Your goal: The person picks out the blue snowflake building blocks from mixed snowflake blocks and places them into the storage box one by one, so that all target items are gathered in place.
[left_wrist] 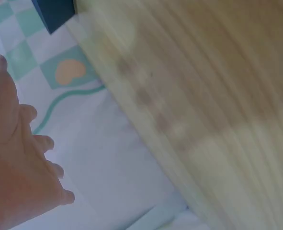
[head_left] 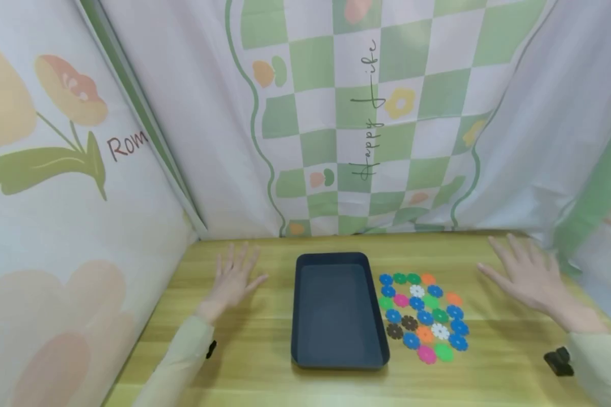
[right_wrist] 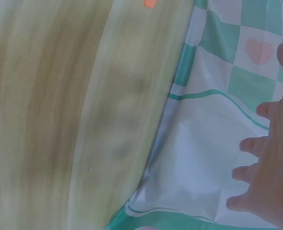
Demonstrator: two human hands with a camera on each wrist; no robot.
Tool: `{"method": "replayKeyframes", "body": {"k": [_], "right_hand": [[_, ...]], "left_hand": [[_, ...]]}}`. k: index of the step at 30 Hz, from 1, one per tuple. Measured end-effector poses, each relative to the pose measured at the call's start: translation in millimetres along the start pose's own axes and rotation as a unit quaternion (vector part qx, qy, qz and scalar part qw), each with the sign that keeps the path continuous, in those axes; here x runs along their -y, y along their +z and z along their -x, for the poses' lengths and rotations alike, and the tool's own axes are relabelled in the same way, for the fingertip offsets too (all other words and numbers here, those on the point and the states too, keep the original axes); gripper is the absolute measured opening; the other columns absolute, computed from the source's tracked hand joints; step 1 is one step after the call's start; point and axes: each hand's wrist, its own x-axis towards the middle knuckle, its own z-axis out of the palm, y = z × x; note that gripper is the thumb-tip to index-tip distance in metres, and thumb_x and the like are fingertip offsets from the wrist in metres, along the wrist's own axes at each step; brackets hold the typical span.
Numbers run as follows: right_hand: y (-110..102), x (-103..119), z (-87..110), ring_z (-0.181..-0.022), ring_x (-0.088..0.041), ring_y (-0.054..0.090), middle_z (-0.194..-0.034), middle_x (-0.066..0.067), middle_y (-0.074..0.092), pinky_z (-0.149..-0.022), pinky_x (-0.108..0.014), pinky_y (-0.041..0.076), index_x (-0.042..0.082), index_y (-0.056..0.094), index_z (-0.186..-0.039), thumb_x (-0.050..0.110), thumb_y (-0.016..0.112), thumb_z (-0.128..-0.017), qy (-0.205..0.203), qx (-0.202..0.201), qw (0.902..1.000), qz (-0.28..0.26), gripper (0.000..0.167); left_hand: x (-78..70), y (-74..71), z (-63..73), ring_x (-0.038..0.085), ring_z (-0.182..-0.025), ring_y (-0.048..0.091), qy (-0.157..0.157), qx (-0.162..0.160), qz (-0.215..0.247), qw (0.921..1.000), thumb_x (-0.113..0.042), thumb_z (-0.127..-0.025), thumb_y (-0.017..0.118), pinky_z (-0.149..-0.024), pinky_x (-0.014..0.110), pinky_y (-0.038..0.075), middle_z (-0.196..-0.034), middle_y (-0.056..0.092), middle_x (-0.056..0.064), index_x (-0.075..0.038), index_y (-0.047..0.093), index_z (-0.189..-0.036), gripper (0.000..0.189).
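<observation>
My left hand is spread over the table left of a dark rectangular tray, fingers straight and holding nothing. On the far right my right hand is spread the same way, also holding nothing. Between the tray and that hand lie several flat flower-shaped plastic discs in blue, green, orange, pink, white and brown. No discs show inside the tray. In the left wrist view the spread left hand is at the left edge, with a tray corner above. The right wrist view shows the right hand at its edge.
The wooden table ends at a hanging curtain with green checks. A floral curtain stands along the left side, another at the right. Small black pieces sit by both sleeves, one near the right cuff.
</observation>
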Motion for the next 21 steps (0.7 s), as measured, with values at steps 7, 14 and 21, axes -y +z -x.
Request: {"method": "replayKeyframes", "body": {"k": [7,14,21], "right_hand": [[4.1,1.5,7.1,-0.127,-0.067,0.029,-0.146,-0.046,0.029,-0.1,-0.082,0.02,-0.006,0.022,-0.154,0.043,0.055,-0.099,-0.046,-0.009,0.9983,-0.033,0.081],[9.7,8.8,17.4,-0.122,-0.063,0.038,-0.14,-0.045,0.037,-0.097,-0.078,0.029,-0.014,0.035,-0.144,0.032,0.07,-0.091,-0.078,-0.016,0.9905,-0.112,0.078],[14.9,13.2,21.2,-0.096,-0.044,0.064,-0.116,-0.034,0.063,-0.076,-0.052,0.056,-0.011,0.058,-0.123,0.022,0.078,-0.083,-0.126,-0.024,0.9869,-0.098,0.055]], "left_hand": [[-16.1,9.7,5.6,0.042,-0.154,-0.003,0.023,0.016,0.01,0.9995,-0.056,-0.1,0.046,-0.121,0.067,-0.003,-0.168,0.004,0.012,-0.019,0.015,-0.16,0.078],[-27.4,16.9,6.7,0.036,-0.156,-0.004,0.056,0.021,0.006,0.9982,-0.06,-0.1,0.043,-0.124,0.062,-0.001,-0.167,0.001,0.009,-0.019,0.014,-0.16,0.079],[-35.4,22.1,6.3,0.038,-0.156,0.007,0.089,0.02,0.007,0.9958,-0.057,-0.099,0.047,-0.125,0.061,0.007,-0.168,0.006,0.012,-0.013,0.018,-0.16,0.08]]}}
